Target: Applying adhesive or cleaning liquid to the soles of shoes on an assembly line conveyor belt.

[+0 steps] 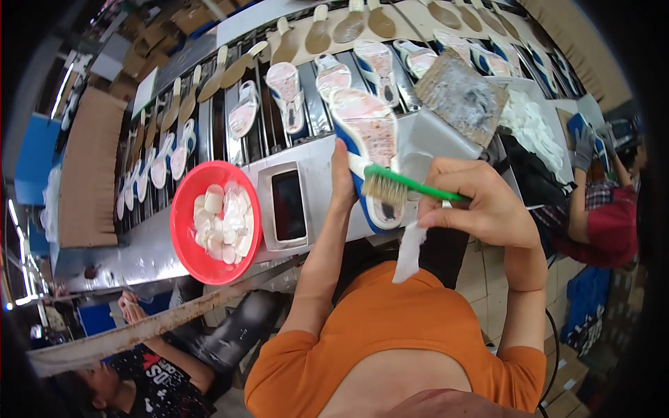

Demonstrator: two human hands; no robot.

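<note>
My left hand is closed around the edge of a blue and white sandal, holding it up over the table with its pinkish sole-side facing me. My right hand grips a brush with a green handle and pale bristles. The bristles lie against the lower half of the sandal, near its white strap part. A limp white strip, cloth or paper, hangs from the fingers of that same hand. A ring sits on one finger.
A red bowl of white round pieces stands left, beside a white tray with a dark inside. Stained cardboard and a heap of white scraps lie right. Behind runs a conveyor with sandals and brown insoles. Co-workers sit on both sides.
</note>
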